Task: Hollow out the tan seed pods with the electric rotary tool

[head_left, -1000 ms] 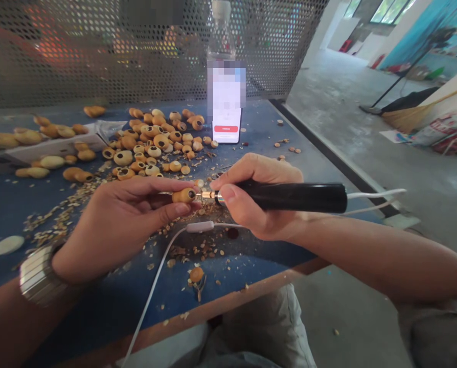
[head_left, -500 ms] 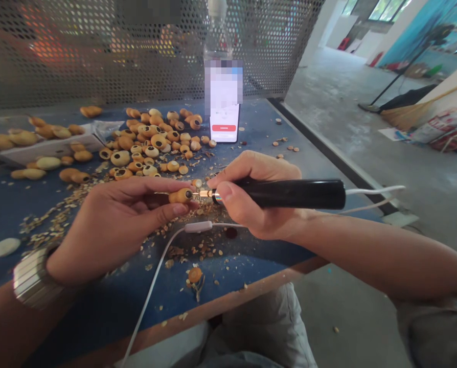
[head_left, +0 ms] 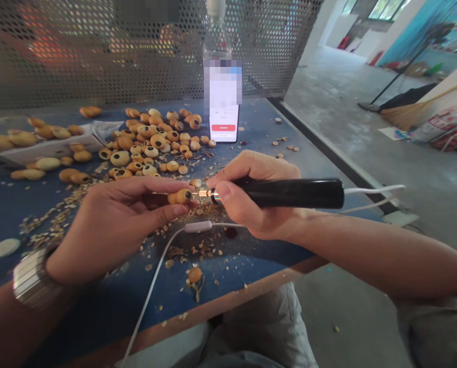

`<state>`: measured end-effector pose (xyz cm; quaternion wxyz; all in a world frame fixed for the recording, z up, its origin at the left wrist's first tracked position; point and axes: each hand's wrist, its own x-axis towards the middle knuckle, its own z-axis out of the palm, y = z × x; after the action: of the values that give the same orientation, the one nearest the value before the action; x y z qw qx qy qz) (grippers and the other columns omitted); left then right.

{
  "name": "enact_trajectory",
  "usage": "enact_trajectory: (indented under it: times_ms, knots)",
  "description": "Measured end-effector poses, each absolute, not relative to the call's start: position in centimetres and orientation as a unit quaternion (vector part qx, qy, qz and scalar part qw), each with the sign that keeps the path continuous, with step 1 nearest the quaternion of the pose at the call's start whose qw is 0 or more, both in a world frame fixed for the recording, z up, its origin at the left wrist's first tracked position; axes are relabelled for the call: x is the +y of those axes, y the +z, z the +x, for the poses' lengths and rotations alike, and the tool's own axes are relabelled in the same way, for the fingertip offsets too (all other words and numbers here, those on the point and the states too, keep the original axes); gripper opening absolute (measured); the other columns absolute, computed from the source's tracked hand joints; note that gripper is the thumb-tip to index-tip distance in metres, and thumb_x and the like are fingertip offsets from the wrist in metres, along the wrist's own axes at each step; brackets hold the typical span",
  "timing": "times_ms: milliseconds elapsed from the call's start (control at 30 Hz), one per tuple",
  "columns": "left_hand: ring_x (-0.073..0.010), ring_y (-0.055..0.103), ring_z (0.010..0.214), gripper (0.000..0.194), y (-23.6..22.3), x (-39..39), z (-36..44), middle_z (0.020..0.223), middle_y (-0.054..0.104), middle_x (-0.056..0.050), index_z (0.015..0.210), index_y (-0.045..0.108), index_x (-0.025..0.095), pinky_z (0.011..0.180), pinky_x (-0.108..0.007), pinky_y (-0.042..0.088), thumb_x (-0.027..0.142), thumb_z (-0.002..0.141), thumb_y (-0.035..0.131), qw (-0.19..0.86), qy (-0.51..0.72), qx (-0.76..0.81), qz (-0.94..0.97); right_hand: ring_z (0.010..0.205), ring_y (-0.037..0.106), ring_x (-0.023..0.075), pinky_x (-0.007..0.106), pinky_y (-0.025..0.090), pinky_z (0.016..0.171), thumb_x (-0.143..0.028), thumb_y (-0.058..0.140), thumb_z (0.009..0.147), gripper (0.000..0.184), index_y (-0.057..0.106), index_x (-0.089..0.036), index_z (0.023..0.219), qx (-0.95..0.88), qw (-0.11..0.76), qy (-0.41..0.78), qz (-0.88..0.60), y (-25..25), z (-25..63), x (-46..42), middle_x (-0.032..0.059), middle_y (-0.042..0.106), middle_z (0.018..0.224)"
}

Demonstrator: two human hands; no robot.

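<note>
Between the thumb and fingers of my left hand (head_left: pixel 113 220) is a small tan gourd (head_left: pixel 178 196), lying sideways with a dark hole in its right end. My right hand (head_left: pixel 259 197) is wrapped round a black rotary tool (head_left: pixel 301 193) with a brass-coloured chuck (head_left: pixel 204 193). The tool's thin bit points left at the gourd's hole; how deep it sits inside is hidden. A white cable (head_left: pixel 355 191) leaves the tool's back end. Below the gourd, a white inline switch (head_left: pixel 198 226) lies on a cord.
Several hollowed gourds (head_left: pixel 152 140) are heaped at the back left, near whole gourds on a white box (head_left: pixel 52 145). A lit phone (head_left: pixel 224 110) leans on a clear bottle (head_left: pixel 216 38) before a perforated metal panel (head_left: pixel 136 56). Seeds and chips litter the blue table (head_left: pixel 136 301).
Almost nothing differs. The gourd and the tool have shifted very slightly left in the picture, and both hands keep their grip.
</note>
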<state>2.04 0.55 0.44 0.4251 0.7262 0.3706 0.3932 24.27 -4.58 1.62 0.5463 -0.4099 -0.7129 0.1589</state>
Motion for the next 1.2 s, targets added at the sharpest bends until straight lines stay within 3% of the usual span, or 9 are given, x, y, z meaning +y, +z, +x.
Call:
enact_trajectory:
  times_ms: [233,1200]
  knots:
    - [-0.0153,0.08,0.087,0.022,0.45,0.55,2.03,0.096,0.083,0.003,0.099,0.083,0.025,0.084,-0.024,0.068,0.024,0.077,0.087,0.431,0.389,0.384,0.718,0.064,0.064,0.007,0.017,0.049,0.057,-0.03,0.07,0.09,0.017,0.077,-0.018,0.081,-0.708,0.548,0.168,-0.413,1.69,24.21,-4.48,-0.003,0.073,0.072]
    - [-0.0179,0.08,0.089,0.023,0.56,0.57,2.03,0.098,0.083,0.0,0.096,0.082,0.023,0.086,-0.028,0.069,0.025,0.074,0.09,0.436,0.388,0.399,0.707,0.066,0.065,0.0079,0.018,0.05,0.058,-0.03,0.069,0.091,0.016,0.077,-0.019,0.082,-0.711,0.546,0.171,-0.409,1.59,24.27,-4.53,-0.0021,0.074,0.075]
